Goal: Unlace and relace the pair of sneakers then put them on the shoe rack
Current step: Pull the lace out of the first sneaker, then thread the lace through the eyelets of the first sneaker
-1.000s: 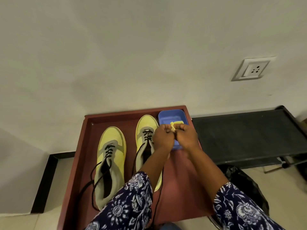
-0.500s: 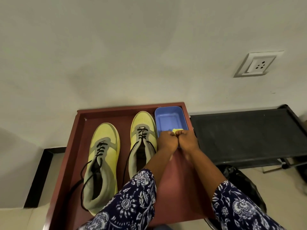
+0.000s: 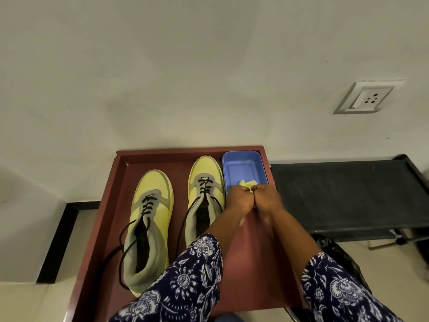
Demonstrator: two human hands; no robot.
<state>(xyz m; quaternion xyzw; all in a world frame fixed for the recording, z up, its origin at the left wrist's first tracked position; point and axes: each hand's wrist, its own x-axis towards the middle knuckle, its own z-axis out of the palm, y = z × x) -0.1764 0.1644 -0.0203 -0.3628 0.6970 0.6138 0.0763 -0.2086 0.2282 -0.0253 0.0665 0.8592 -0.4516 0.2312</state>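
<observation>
yellow and grey, the pair of sneakers sits side by side on a red-brown tray [image 3: 111, 205] set against the wall, toes pointing away from you. the left sneaker [image 3: 148, 228] lies nearer you, the right sneaker [image 3: 204, 198] further back, just beside a blue tub [image 3: 243, 163] in the tray's far right corner. black laces [image 3: 148, 203] are threaded only through the lower eyelets on both; the upper part of each shoe gapes, and loose ends trail down over the sides onto the tray. so you look to be partway: whether this is unlacing or relacing, you cannot tell from here, and neither shoe is on the shoe rack [image 3: 348, 189], the dark shelf to the right.

your left hand [image 3: 239, 201] and right hand [image 3: 267, 198] are fists pressed knuckle to knuckle over the tub's near edge, both gripping a small yellow cloth [image 3: 248, 183] that pokes out above them. neither hand touches a shoe, so the lacing and the shelving are left to do.
</observation>
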